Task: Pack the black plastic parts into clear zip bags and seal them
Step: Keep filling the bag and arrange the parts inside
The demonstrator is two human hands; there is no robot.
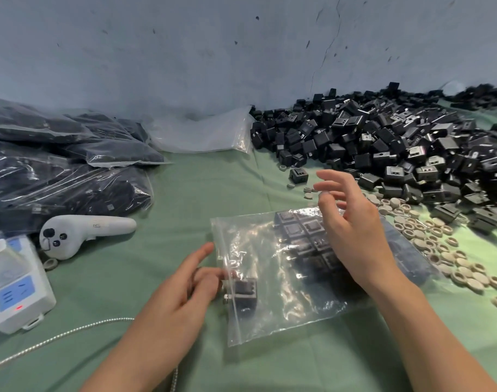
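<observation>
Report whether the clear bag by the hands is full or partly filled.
Partly filled. The clear bag holds rows of black parts at its right end; the rest is nearly bare.

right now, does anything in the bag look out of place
Yes: one black part sits alone at the mouth of the zip bag, by the left hand, apart from the neat grid of parts at the far end.

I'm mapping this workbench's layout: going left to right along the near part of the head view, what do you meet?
White box device → white controller → left hand → clear zip bag → beige rings.
</observation>
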